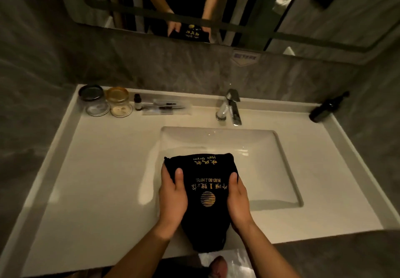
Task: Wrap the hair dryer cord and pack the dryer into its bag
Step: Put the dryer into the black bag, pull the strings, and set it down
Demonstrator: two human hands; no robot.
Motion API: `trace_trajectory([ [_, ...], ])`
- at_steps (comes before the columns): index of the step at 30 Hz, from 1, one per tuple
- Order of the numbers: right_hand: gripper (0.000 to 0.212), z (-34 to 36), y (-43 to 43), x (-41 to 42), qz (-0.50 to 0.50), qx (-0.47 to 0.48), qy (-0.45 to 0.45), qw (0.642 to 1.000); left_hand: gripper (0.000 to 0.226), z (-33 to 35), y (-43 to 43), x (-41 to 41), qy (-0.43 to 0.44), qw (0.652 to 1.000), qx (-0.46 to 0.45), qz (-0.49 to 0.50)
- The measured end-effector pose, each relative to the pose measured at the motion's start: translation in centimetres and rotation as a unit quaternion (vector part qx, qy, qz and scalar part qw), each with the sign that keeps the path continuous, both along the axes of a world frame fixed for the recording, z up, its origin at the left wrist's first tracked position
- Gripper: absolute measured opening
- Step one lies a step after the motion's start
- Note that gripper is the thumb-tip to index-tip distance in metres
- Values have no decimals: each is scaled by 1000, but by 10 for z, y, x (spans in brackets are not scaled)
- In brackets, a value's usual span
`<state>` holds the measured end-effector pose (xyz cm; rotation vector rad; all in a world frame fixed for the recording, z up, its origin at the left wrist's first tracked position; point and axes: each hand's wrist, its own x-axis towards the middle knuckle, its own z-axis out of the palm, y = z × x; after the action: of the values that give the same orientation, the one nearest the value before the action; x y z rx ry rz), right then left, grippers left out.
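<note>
A black cloth bag [203,193] with gold lettering and a round gold logo is held over the front edge of the sink. It bulges, and whatever is inside is hidden; no hair dryer or cord shows. My left hand [173,197] grips its left side, thumb on top. My right hand [238,199] grips its right side the same way. The bag's narrow end hangs toward me past the counter's front edge.
A white counter [104,180] holds a sunken basin [259,158] and a chrome tap [230,108]. Two glass jars [108,101], a small bottle [137,102] and a clear tray [166,105] line the back left. A dark pump bottle [326,108] stands back right. A mirror [194,7] hangs above.
</note>
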<state>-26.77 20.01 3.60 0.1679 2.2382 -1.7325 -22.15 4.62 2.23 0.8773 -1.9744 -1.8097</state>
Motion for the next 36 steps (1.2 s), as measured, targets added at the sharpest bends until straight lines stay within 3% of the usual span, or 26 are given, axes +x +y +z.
trace_trajectory([
  [8,53,12,137,-20,-51,-15,39,998,48,26,124,-42,14,996,-11,-86],
  [21,38,46,373,-85,-89,-15,55,994,48,51,349,-121,44,984,-65,-158],
  [28,57,40,438,-146,-114,28,33,993,44,47,408,-187,39,978,-59,-194],
  [36,54,20,461,-245,-150,-5,-30,988,43,19,431,-277,24,979,-46,-195],
])
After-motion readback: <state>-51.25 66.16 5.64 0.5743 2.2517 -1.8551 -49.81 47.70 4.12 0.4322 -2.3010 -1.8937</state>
